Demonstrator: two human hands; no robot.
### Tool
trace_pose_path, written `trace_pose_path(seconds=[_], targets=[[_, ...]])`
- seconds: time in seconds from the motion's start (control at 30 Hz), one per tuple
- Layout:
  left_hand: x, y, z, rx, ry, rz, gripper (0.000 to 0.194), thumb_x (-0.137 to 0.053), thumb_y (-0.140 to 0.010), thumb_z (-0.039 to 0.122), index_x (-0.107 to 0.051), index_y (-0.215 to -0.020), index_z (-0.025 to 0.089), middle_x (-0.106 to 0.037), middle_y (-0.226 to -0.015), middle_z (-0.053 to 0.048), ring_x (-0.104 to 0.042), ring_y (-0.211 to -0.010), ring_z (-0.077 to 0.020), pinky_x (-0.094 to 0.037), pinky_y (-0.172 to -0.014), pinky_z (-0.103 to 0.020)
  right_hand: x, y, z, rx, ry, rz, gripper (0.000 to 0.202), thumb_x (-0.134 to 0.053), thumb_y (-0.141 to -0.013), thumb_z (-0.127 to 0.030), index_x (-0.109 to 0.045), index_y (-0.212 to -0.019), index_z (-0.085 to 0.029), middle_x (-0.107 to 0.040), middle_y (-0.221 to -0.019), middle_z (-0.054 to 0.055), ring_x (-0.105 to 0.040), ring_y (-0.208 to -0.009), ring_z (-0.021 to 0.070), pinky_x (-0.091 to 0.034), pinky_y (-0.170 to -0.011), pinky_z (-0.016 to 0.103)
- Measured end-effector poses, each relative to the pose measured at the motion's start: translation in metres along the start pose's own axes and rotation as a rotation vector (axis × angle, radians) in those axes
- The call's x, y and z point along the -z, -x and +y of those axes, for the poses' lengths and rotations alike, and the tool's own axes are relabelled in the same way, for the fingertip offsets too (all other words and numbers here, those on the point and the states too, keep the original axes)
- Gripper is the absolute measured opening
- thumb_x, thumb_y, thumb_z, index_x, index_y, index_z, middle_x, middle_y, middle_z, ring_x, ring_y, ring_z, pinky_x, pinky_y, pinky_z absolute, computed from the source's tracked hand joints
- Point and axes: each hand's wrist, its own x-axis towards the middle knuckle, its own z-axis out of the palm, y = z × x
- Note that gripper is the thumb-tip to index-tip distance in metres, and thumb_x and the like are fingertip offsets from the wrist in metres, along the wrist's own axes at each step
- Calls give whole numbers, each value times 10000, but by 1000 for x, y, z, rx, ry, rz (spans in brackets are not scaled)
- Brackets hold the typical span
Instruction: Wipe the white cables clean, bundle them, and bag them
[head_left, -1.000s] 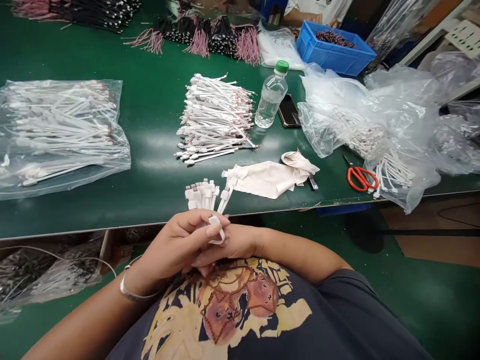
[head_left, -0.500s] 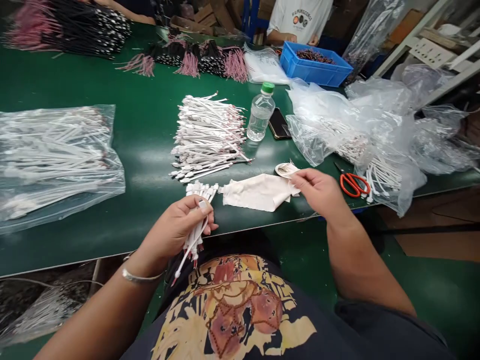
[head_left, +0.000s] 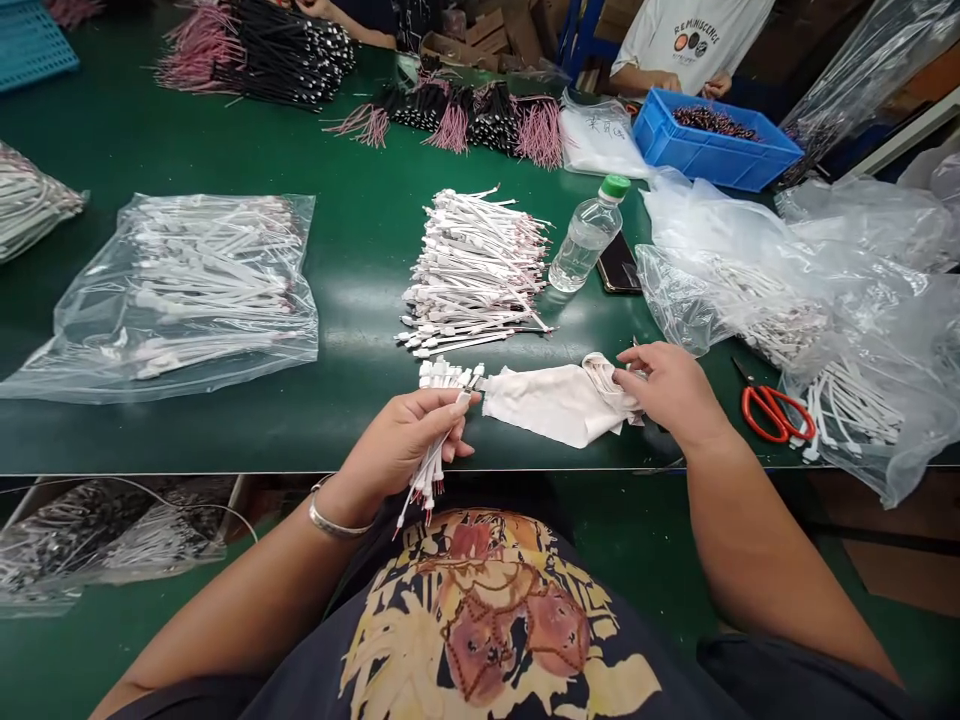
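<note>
Closed round a bundle of short white cables [head_left: 429, 478], my left hand [head_left: 409, 435] is at the table's front edge, the white connectors sticking up above its fingers. My right hand [head_left: 667, 390] is at the right end of a crumpled white cloth [head_left: 551, 400], thumb and fingers apart; nothing shows held between them. Behind the cloth lies a large pile of white cables [head_left: 480, 270]. A clear bottle with a green cap [head_left: 586, 240] stands beside the pile, next to a dark phone [head_left: 619, 265].
Red-handled scissors [head_left: 776, 412] lie right of my right hand, beside plastic bags of cables [head_left: 810, 290]. Another bagged bundle [head_left: 217, 280] is at left. At the back are a blue bin [head_left: 712, 160], black and pink wires [head_left: 277, 55] and a person in a white shirt [head_left: 694, 40].
The view has shifted left. My right hand has let go of the cloth's folded end and its fingers have spread. My left hand still holds the cable bundle.
</note>
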Motion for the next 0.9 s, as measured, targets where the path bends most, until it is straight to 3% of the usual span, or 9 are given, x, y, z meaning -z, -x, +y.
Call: trace_pose_path(seconds=[0.07, 0.17, 0.33, 0.43, 0.53, 0.7, 0.77, 0.9], targets=[[-1, 0, 1, 2, -12, 0, 255, -647, -776, 358, -654, -934, 157, -488, -581, 59, -436, -467, -43, -555, -632, -259, 3, -1, 5, -60, -26, 52, 274, -546, -795, -406, -664, -876, -173, -635, -818, 63, -564, -770, 194, -417, -718, 305], [-1, 0, 1, 1, -20, -5, 260, -632, -783, 366, -652, -928, 151, -471, -578, 56, -428, -471, -49, -554, -635, -272, 7, -5, 22, -184, 152, 78, 300, -497, -821, -407, -663, -848, -158, -643, -821, 106, -573, -770, 228, -407, -691, 333], [1, 1, -2, -19, -29, -19, 214, -607, -803, 332, -641, -918, 154, -480, -603, 54, -429, -473, -44, -553, -642, -260, 11, -13, 41, -227, 373, -261, 272, -488, -784, -289, -695, -896, -154, -676, -830, 128, -596, -720, 236, -374, -614, 324], [1, 1, -3, -31, -38, -28, 185, -613, -804, 321, -627, -897, 162, -485, -612, 58, -426, -471, -39, -555, -654, -259, 15, -16, 36, -207, 372, -326, 325, -451, -822, -348, -703, -909, -164, -688, -821, 122, -605, -721, 238, -372, -605, 320], [0, 1, -3, -42, -57, -20, 203, -626, -795, 361, -608, -828, 162, -482, -601, 60, -425, -470, -39, -558, -658, -267, 15, -17, 25, -154, 349, -315, 344, -460, -826, -404, -694, -915, -168, -687, -841, 113, -608, -730, 236, -372, -595, 310], [-1, 3, -1, -46, -129, -13, 240, -639, -777, 402, -598, -770, 166, -487, -546, 64, -471, -468, -55, -549, -656, -258, 8, -14, 14, -76, 550, -333, 235, -451, -770, -153, -669, -850, -119, -658, -858, 155, -609, -758, 238, -351, -584, 303], [-2, 4, -1, -48, -156, -18, 255, -633, -781, 417, -591, -752, 168, -480, -516, 65, -503, -479, -67, -547, -673, -260, 5, -14, 19, -88, 536, -313, 239, -455, -750, -129, -649, -888, -121, -656, -870, 147, -603, -763, 233, -342, -580, 300], [-2, 6, -2, -86, -170, -29, 273, -621, -792, 423, -564, -718, 167, -463, -498, 70, -504, -478, -67, -547, -714, -273, 5, -14, 41, -168, 340, -202, 223, -442, -821, -252, -616, -911, -146, -655, -863, 124, -585, -761, 235, -352, -602, 313]])
